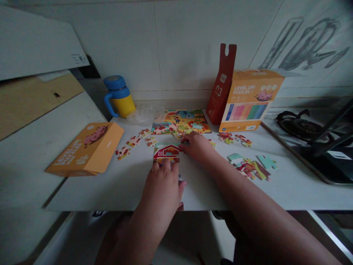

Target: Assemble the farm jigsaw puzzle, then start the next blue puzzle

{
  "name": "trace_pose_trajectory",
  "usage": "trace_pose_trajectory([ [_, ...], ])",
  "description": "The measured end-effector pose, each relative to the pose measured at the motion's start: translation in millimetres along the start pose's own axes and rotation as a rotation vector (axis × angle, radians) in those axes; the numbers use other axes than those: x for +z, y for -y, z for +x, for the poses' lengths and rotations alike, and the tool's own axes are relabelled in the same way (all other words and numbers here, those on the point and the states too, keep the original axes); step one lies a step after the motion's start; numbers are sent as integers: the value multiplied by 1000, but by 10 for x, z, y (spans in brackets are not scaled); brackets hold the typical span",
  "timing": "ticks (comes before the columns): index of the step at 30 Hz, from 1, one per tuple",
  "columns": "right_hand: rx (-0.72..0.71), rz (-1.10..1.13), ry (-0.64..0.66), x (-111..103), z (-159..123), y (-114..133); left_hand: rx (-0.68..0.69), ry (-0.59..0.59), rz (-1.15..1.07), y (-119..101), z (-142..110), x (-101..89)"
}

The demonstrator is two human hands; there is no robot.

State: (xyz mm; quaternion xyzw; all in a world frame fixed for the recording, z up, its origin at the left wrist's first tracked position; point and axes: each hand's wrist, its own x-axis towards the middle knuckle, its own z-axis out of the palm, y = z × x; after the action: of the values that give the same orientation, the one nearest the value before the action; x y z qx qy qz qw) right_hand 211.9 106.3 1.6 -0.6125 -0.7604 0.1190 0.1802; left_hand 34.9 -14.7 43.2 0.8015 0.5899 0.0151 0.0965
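Observation:
My left hand (pixel 164 181) rests on the white table, its fingertips pressing the near edge of a joined puzzle section showing a red barn (pixel 166 151). My right hand (pixel 196 144) lies just right of the barn section, fingers curled at its right edge where it meets other pieces. Behind them lies a partly assembled colourful puzzle (pixel 185 121). Loose pieces (pixel 134 141) are scattered to the left, and a joined cluster (pixel 249 166) lies to the right.
An orange puzzle box lid (pixel 86 149) lies at the left. An upright orange box (pixel 249 99) with a red divider (pixel 222 84) stands at the back right. A blue and yellow cup (pixel 120 95) and a clear plastic bag (pixel 145 112) sit by the wall. A gas hob (pixel 309 136) is at the right.

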Motion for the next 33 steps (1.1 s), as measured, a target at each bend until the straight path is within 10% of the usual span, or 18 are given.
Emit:
trace_pose_trajectory([
  [13, 195, 100, -357, -151, 33, -227, -10, 64, -37, 8, -79, -36],
  [33, 273, 244, -432, -232, 42, -271, 146, 207, -119, 275, -276, -90],
])
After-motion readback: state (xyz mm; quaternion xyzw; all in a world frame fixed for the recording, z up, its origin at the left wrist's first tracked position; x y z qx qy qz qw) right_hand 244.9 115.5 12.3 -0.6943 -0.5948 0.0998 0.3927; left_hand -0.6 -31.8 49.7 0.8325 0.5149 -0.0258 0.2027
